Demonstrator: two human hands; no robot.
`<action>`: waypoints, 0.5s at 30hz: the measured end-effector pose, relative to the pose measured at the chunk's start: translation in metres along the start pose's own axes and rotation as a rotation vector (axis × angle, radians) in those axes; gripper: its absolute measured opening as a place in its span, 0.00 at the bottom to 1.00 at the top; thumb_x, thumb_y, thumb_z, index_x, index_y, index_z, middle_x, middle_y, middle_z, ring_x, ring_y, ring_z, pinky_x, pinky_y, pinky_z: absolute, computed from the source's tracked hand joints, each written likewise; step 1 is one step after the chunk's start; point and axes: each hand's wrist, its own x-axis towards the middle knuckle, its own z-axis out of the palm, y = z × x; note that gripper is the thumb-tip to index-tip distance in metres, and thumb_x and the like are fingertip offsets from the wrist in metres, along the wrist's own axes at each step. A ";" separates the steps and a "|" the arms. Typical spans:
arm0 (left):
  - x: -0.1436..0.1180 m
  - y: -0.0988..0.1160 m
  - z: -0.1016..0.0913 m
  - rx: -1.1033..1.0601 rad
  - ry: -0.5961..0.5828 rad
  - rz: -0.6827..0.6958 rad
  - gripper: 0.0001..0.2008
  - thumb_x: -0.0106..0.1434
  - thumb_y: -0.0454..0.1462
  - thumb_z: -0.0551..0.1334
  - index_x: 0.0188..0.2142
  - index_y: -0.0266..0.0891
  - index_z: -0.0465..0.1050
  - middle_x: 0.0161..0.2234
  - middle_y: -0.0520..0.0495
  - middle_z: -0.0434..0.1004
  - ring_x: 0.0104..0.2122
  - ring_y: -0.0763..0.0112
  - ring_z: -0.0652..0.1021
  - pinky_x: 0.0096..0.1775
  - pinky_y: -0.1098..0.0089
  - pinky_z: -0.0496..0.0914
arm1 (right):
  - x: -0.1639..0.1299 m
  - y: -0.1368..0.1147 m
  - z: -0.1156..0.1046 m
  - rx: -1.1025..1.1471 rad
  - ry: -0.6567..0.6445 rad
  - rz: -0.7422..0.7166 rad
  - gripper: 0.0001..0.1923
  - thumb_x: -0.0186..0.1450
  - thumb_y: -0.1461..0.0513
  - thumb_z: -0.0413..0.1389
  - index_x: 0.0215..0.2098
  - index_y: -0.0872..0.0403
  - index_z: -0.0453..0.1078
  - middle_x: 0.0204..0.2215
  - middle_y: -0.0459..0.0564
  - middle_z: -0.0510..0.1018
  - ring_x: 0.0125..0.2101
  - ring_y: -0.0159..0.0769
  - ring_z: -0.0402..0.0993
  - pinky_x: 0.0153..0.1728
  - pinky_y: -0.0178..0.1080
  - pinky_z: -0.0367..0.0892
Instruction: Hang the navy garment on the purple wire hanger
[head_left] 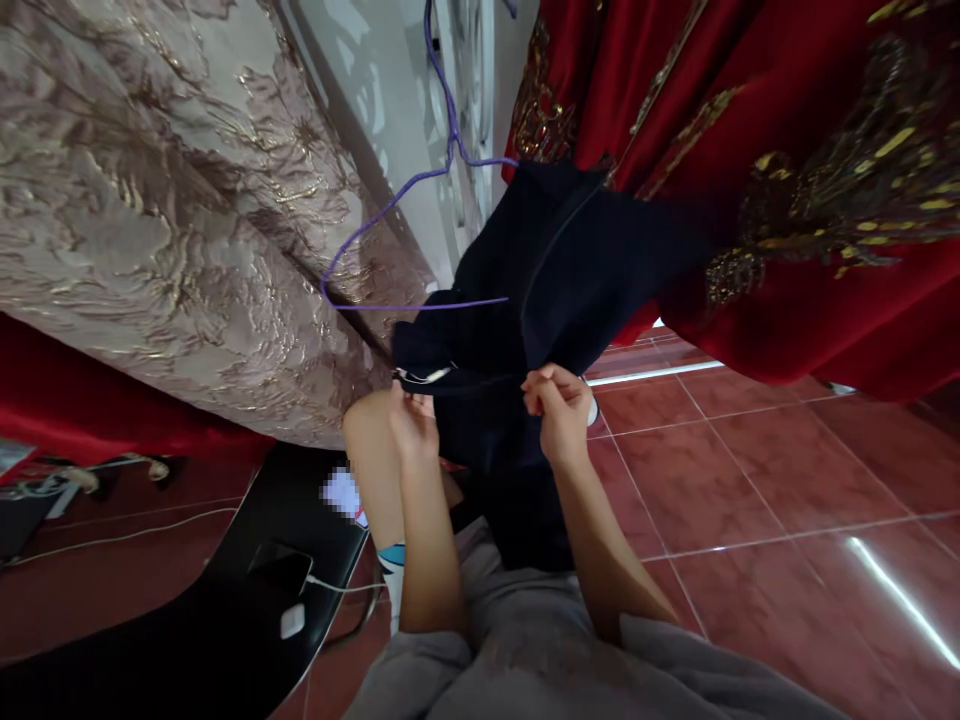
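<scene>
A dark navy garment (577, 260) hangs partly on a purple wire hanger (390, 205), its right shoulder on the wire while the hanger's left arm is bare. My left hand (415, 420) grips the garment's left edge, beside a small white label or strip (427, 377). Between finger and thumb, my right hand (559, 405) pinches the same cloth farther right. The dark fabric is stretched between both hands and drapes down over my lap. Folds hide the exact part of the garment that each hand holds.
Cream textured fabric (150, 200) hangs at left, and a red gown with gold embroidery (750, 120) at right. A black bench (187, 610) holds a phone (279, 568) on a white cable and a white case (292, 621). Reddish tiles (735, 470) cover the floor.
</scene>
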 end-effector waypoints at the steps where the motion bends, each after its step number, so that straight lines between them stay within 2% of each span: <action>1: -0.007 -0.002 0.001 -0.013 0.001 -0.031 0.16 0.62 0.49 0.69 0.33 0.40 0.71 0.32 0.48 0.79 0.38 0.68 0.82 0.45 0.68 0.78 | 0.002 -0.002 -0.002 -0.002 0.040 -0.027 0.16 0.63 0.55 0.60 0.22 0.52 0.65 0.16 0.42 0.67 0.18 0.27 0.59 0.23 0.34 0.57; 3: -0.019 0.001 0.005 0.014 -0.017 -0.055 0.17 0.57 0.47 0.74 0.32 0.39 0.71 0.30 0.50 0.77 0.33 0.72 0.80 0.41 0.70 0.77 | 0.002 -0.005 -0.004 -0.027 0.105 -0.090 0.15 0.65 0.55 0.61 0.24 0.53 0.67 0.19 0.43 0.69 0.22 0.28 0.64 0.27 0.34 0.61; 6: -0.036 0.021 0.016 0.126 -0.155 -0.030 0.14 0.58 0.44 0.75 0.33 0.38 0.75 0.36 0.48 0.79 0.37 0.71 0.80 0.46 0.69 0.76 | -0.003 -0.011 -0.006 -0.106 0.117 -0.202 0.10 0.66 0.55 0.63 0.36 0.53 0.74 0.32 0.48 0.78 0.34 0.33 0.75 0.37 0.36 0.70; 7: -0.042 0.029 0.022 0.190 -0.239 0.007 0.12 0.60 0.43 0.74 0.34 0.39 0.77 0.39 0.46 0.81 0.41 0.68 0.81 0.49 0.68 0.75 | -0.005 -0.014 -0.005 -0.136 0.069 -0.234 0.10 0.67 0.54 0.63 0.41 0.53 0.76 0.39 0.51 0.80 0.40 0.36 0.78 0.43 0.38 0.72; 9: -0.053 0.044 0.034 0.323 -0.432 0.118 0.08 0.64 0.42 0.72 0.36 0.40 0.80 0.45 0.44 0.81 0.48 0.63 0.81 0.54 0.63 0.74 | -0.010 -0.019 -0.004 -0.177 -0.121 -0.244 0.15 0.70 0.52 0.60 0.51 0.51 0.75 0.49 0.54 0.80 0.52 0.41 0.77 0.56 0.43 0.70; 11: -0.062 0.053 0.048 0.429 -0.560 0.263 0.05 0.66 0.40 0.71 0.38 0.42 0.81 0.48 0.43 0.80 0.51 0.60 0.80 0.57 0.59 0.73 | -0.012 -0.023 -0.002 -0.165 -0.325 -0.186 0.21 0.73 0.48 0.56 0.58 0.50 0.73 0.53 0.55 0.80 0.57 0.43 0.75 0.61 0.45 0.69; 13: -0.065 0.056 0.061 0.489 -0.599 0.413 0.03 0.68 0.38 0.69 0.40 0.43 0.81 0.51 0.43 0.79 0.55 0.59 0.78 0.60 0.56 0.71 | -0.013 -0.025 -0.002 -0.121 -0.416 -0.096 0.25 0.73 0.46 0.55 0.61 0.50 0.71 0.55 0.55 0.79 0.57 0.44 0.76 0.60 0.45 0.71; 15: -0.061 0.055 0.071 0.511 -0.604 0.523 0.03 0.70 0.38 0.68 0.41 0.43 0.80 0.56 0.42 0.77 0.59 0.57 0.76 0.63 0.54 0.68 | -0.012 -0.025 -0.004 -0.114 -0.462 -0.003 0.24 0.71 0.48 0.58 0.59 0.50 0.72 0.54 0.54 0.80 0.57 0.45 0.77 0.59 0.44 0.71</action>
